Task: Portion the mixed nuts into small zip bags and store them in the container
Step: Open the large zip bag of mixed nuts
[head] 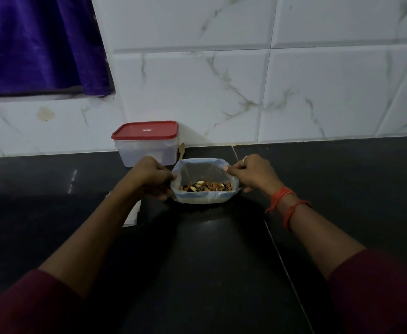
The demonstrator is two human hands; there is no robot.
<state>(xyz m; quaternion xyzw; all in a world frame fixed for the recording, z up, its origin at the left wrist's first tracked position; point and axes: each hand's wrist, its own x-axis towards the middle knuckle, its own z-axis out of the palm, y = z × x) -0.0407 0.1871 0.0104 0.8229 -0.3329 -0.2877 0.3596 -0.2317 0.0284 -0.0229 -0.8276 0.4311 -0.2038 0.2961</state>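
A dark stone worktop runs below a wall of white marbled tiles, and a purple curtain hangs at the upper left. Partly hidden under the left forearm is a pale flat stack. It may be the small zip bags, but too little shows to be sure. Further back the container stands against the wall, clear-sided, with its red lid on. A wooden spoon lies just to its right.

In front of the container, the left hand has its fingers curled around the left edge of a large bag that sits on the worktop. The mixed nuts lie in a shallow layer at the bottom. The right hand pinches the opposite edge between thumb and fingers, and red threads circle that wrist.

The bag's mouth is stretched wide. Its long axis runs left to right between the two hands, so each hand is equally close to the nuts.

Portioning looks not yet begun. The spoon and the lidded container sit just beyond the bag, slightly nearer the left hand. One hand would have to let go of the bag to fetch either, and the mouth could then sag shut.
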